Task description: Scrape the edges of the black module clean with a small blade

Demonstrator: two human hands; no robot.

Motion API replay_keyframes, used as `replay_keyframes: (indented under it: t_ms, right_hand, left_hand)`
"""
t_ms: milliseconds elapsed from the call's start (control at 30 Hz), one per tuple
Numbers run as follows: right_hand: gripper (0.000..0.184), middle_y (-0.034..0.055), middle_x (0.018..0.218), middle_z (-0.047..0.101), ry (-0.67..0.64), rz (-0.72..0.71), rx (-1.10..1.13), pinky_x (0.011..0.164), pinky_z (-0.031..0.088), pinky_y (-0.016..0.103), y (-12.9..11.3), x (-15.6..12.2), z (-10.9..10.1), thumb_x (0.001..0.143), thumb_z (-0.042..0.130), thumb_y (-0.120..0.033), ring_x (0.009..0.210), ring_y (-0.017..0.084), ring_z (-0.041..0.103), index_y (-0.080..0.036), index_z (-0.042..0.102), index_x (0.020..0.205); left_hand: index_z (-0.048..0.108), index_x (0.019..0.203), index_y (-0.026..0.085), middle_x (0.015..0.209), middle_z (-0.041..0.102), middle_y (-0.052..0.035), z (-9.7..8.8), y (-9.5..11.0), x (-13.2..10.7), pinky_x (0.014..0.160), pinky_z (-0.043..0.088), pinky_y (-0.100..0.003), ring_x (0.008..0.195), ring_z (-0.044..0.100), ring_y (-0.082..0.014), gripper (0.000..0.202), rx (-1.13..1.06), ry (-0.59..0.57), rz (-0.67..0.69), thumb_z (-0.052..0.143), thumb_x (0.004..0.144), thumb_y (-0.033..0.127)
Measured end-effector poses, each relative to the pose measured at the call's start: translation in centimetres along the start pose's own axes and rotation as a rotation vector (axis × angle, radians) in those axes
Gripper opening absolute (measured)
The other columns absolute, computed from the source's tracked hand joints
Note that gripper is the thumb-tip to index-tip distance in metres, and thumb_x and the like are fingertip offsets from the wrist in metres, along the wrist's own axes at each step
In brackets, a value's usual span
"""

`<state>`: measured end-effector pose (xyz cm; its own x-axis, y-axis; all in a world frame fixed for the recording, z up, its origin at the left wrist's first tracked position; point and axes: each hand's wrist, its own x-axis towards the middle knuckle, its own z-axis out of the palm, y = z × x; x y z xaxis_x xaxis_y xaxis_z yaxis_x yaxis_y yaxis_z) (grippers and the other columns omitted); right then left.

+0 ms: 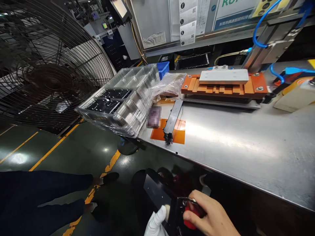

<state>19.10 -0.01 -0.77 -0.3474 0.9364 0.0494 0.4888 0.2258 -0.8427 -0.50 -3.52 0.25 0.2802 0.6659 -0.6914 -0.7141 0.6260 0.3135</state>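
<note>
Your right hand (212,219) pinches the red tool (189,223); the black plate (157,193) runs far-left from it, above your gloved left hand (155,225), whose grip I cannot tell.

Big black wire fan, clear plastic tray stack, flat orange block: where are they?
Big black wire fan (52,77), head view, on its dark middle hub.
Clear plastic tray stack (137,101), head view, on its right side wall.
Flat orange block (254,82), head view, on its right end.

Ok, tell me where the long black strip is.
Head view: the long black strip lies on the orange sheet near the front edge of the steel bench, left of centre, just right of the clear trays.
</note>
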Motion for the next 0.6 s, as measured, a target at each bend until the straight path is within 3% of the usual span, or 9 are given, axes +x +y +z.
replay_keyframes:
  t_ms: [100,167,267,400,600]
  right_hand:
    - [0.048,-0.0054,0.058,0.05,0.144,-0.124,-0.14,0.047,0.038,0.023,-0.2,0.3,0.1,0.096,0.05,-0.058,0.05,0.01,0.05,-0.023,0.042,0.064]
    - [0.045,-0.005,0.059,0.051,0.214,-0.148,-0.161,0.047,0.039,0.023,-0.5,0.5,0.0,0.097,0.047,-0.058,0.05,0.011,0.051,-0.023,0.047,0.069]
    - [0.043,-0.0035,0.065,0.056,0.291,-0.14,-0.149,0.048,0.045,0.023,-0.9,0.8,0.1,0.097,0.043,-0.062,0.054,0.012,0.056,-0.024,0.055,0.082]
    - [0.045,-0.0027,0.065,0.055,0.334,-0.13,-0.19,0.049,0.045,0.025,-0.9,1.1,0.5,0.098,0.04,-0.062,0.055,0.014,0.056,-0.024,0.054,0.078]
    - [0.043,-0.0021,0.07,0.057,0.335,-0.1,-0.148,0.051,0.049,0.026,-0.8,1.4,0.6,0.098,0.038,-0.063,0.059,0.015,0.057,-0.025,0.056,0.087]
  left_hand:
    - [0.067,0.102,0.018,0.108,0.07,-0.0068,0.0,0.1,-0.1,0.088,0.055,-0.043,0.098,0.065,-0.0213,0.026,0.002,0.025,-0.015,0.063,0.09,0.041]
    - [0.062,0.114,0.02,0.119,0.065,-0.0079,0.2,0.1,-0.1,0.089,0.056,-0.044,0.104,0.063,-0.0217,0.03,0.003,0.039,-0.019,0.06,0.092,0.041]
    - [0.061,0.118,0.021,0.123,0.063,-0.0085,0.7,0.1,-0.1,0.09,0.056,-0.045,0.107,0.062,-0.0232,0.032,0.003,0.054,-0.031,0.06,0.092,0.04]
    - [0.061,0.118,0.021,0.122,0.063,-0.0082,1.2,-0.1,-0.3,0.089,0.056,-0.044,0.106,0.063,-0.0228,0.032,0.002,0.065,-0.043,0.061,0.091,0.04]
    - [0.059,0.119,0.021,0.123,0.062,-0.0083,1.6,-0.2,-0.3,0.088,0.057,-0.043,0.106,0.062,-0.0228,0.034,-0.003,0.071,-0.053,0.061,0.091,0.039]
